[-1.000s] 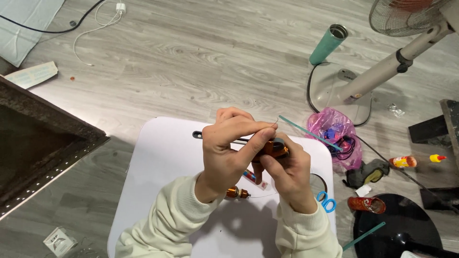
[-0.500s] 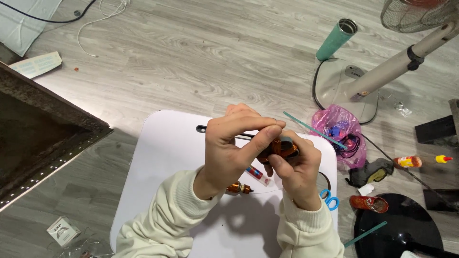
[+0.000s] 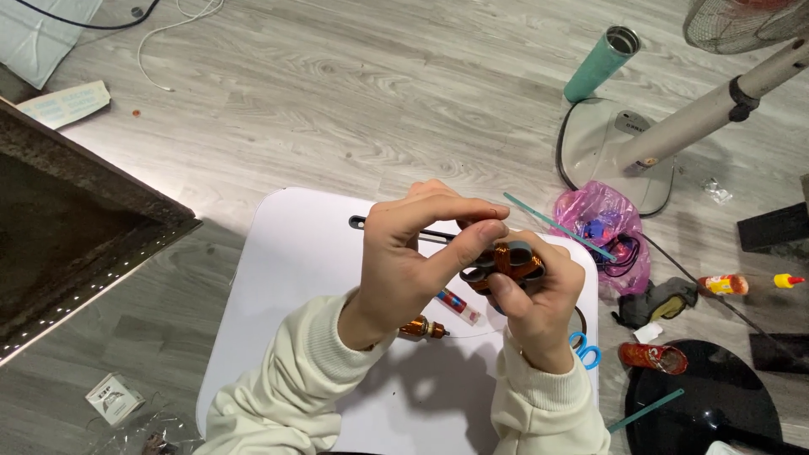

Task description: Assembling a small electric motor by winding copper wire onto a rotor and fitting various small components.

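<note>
Both hands met just right of frame centre, above the white tray table point(image 3: 286, 278). The right hand point(image 3: 531, 307) cupped a small cluster of copper-wound coils point(image 3: 506, 263), thumb and fingers curled and pressed round it. The left hand point(image 3: 421, 253) reached across, index finger and thumb closed in a pinch at the cluster's upper edge; whether a wire end sat in that pinch was too fine to tell.

Handling, as judged: the coils looked light and stiff as a lump, but the fine winding likely kinks or unravels easily and the glossy surface could slip. Best gripped by the solid core or frame, not the windings.

A thin teal stick point(image 3: 560, 227) slanted off to the right from behind the hands. On the table below lay a copper wire spool point(image 3: 420, 327), a small red-and-white tube point(image 3: 459, 306) and blue-handled scissors point(image 3: 586, 350) close to the right edge.

Open room lay on the table's left half. To the right, floor clutter crowded in: pink plastic bag point(image 3: 602, 219), fan base point(image 3: 611, 143), teal bottle point(image 3: 600, 63).
</note>
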